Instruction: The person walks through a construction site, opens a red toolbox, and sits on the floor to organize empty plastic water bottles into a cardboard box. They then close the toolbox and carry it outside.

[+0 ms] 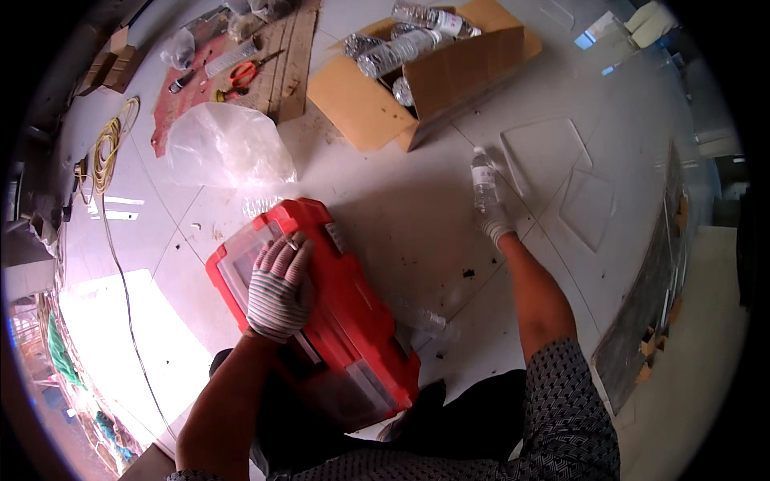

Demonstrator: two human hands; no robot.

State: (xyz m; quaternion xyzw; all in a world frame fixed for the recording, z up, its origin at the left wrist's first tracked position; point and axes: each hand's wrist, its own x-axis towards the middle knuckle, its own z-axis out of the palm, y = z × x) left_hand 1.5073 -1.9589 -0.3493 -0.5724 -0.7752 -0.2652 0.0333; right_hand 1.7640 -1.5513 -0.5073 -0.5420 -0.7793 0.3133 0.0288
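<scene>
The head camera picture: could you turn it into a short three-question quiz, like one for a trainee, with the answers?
1. Which gloved hand rests on the red plastic case?

2. What shows inside the open brown cardboard box?
a) a coil of yellowish cable
b) clear plastic bottles
c) orange-handled scissors

3. True or false: the right hand holds a clear plastic bottle with a white label.

Key:
1. The left hand.
2. b
3. True.

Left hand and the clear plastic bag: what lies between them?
In the head view, the far end of the red case under the left hand, then a clear ridged plastic item by its edge, before the clear plastic bag.
</scene>
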